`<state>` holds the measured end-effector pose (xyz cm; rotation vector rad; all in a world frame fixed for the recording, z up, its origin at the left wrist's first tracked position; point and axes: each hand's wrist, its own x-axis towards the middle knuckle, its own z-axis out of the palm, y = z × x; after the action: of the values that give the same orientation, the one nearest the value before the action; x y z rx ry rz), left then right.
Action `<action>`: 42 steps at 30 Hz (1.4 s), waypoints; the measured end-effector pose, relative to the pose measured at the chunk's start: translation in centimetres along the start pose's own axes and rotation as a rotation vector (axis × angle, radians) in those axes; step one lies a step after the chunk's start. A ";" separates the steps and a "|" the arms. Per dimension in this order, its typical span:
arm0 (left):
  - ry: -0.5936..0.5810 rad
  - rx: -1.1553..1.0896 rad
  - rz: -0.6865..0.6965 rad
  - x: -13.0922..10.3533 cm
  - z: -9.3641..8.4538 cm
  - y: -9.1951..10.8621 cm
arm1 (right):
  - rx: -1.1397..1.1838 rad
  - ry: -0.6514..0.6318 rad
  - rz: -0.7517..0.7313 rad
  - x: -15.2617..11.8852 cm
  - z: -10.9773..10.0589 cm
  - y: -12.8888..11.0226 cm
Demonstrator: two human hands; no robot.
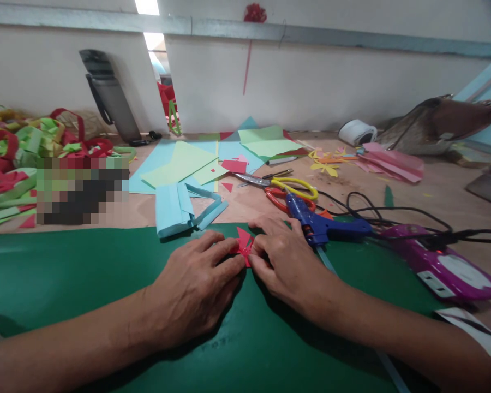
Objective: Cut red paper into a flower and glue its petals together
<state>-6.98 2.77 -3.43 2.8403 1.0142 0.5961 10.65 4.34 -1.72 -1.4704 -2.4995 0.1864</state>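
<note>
A small red paper piece, cut with pointed parts, lies between my two hands on the green mat. My left hand has its fingers closed on the left edge of the red piece. From the other side, my right hand pinches the piece's right edge with thumb and forefinger. A folded light blue paper bag with a handle lies just beyond my left hand. Close beyond my right hand is a blue glue gun, with scissors with yellow and red handles behind it.
Green and blue paper sheets lie at the back. Colourful paper items are heaped at the left beside a dark bottle. A purple power strip with black cables sits at the right. A white roll is near the wall.
</note>
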 end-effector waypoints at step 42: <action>-0.013 0.053 0.005 0.2 -0.1 0.0 | 0.242 -0.196 -0.163 1.6 -2.0 3.7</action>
<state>-6.87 2.86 -3.27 2.8895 1.0362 0.5584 13.59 7.52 -0.38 -1.1991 -2.6200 0.6069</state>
